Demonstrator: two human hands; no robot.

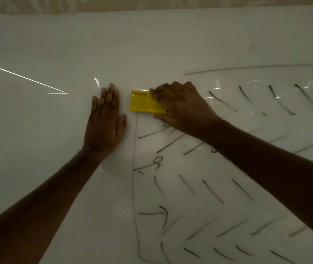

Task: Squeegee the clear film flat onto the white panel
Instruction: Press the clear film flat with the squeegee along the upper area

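Squeegee [144, 101] mid-frame, pinched in right hand [182, 109], free edge facing left toward left hand [105, 119] spread flat, holding nothing, pressing clear film [228, 88] just beside

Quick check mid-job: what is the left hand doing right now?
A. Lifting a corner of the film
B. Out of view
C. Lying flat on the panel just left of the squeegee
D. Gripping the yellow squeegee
C: the left hand lies flat, fingers straight, on the white panel beside the yellow squeegee, which the right hand holds.

Yellow squeegee [142, 101] in right hand [182, 109] (left hand [104, 122] flat beside it)
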